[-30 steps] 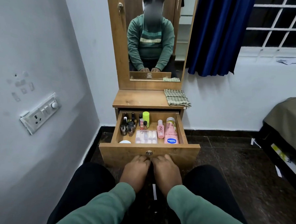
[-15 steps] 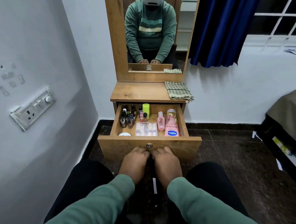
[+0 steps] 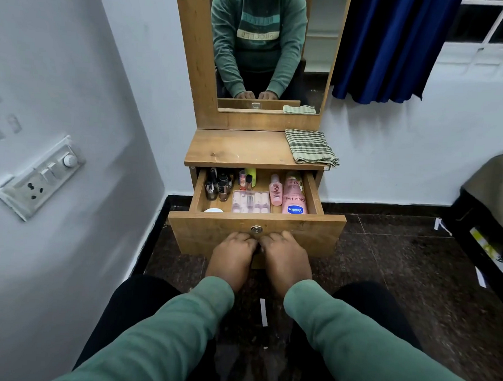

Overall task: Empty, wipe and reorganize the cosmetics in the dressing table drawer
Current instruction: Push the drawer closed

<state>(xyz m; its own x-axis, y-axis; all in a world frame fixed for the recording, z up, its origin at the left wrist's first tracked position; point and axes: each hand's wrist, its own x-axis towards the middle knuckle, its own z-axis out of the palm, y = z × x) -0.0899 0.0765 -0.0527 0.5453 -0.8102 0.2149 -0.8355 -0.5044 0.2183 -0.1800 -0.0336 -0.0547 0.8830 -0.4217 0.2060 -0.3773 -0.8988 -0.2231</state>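
Note:
The wooden drawer [image 3: 300,236] of the dressing table stands pulled out. Inside lie a pink Vaseline lotion bottle [image 3: 294,197], a smaller pink bottle [image 3: 276,190], a clear case of small tubes [image 3: 251,202], several dark nail polish bottles [image 3: 218,185], a yellow-green tube [image 3: 251,175] and a white lid [image 3: 213,210]. My left hand [image 3: 232,256] and my right hand [image 3: 284,259] sit side by side on the drawer front below its lock, fingers curled against it. What the fingertips hold is hidden.
A checked cloth [image 3: 309,146] lies folded on the right of the tabletop [image 3: 240,149], below the mirror [image 3: 266,45]. A wall with a switch panel [image 3: 41,176] is close on the left. A blue curtain [image 3: 392,46] and a bed [image 3: 494,203] are to the right.
The view has tilted down and come nearer to the drawer. Both hands stay in the same place on the drawer front.

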